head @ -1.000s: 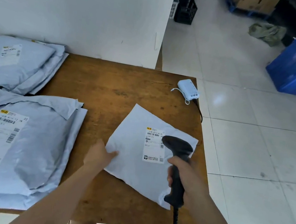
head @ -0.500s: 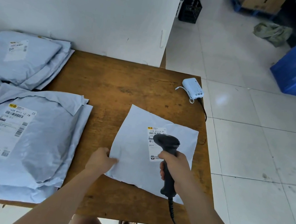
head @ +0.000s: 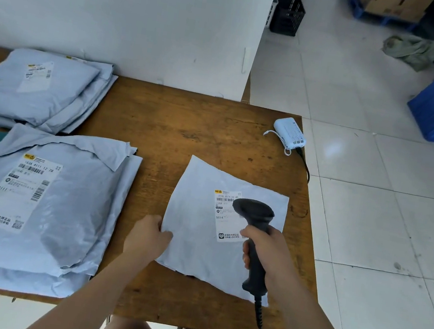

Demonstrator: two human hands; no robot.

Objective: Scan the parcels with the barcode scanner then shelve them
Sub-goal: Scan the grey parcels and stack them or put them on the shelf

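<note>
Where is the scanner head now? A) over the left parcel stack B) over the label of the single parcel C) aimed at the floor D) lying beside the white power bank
B: the right hand grips the barcode scanner with its head over the shipping label of the single parcel, whose edge the left hand holds.

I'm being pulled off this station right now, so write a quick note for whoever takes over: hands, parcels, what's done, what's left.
Hands: the left hand holds the left edge of the flat parcel on the table. The right hand grips the barcode scanner, its head over that parcel's label.
Done: whether this scan registered cannot be told.
Waiting: near stack and far stack on the table's left.
Left: confirm the scan, shelve this parcel, then work through the stacks. No shelf in view.
</note>
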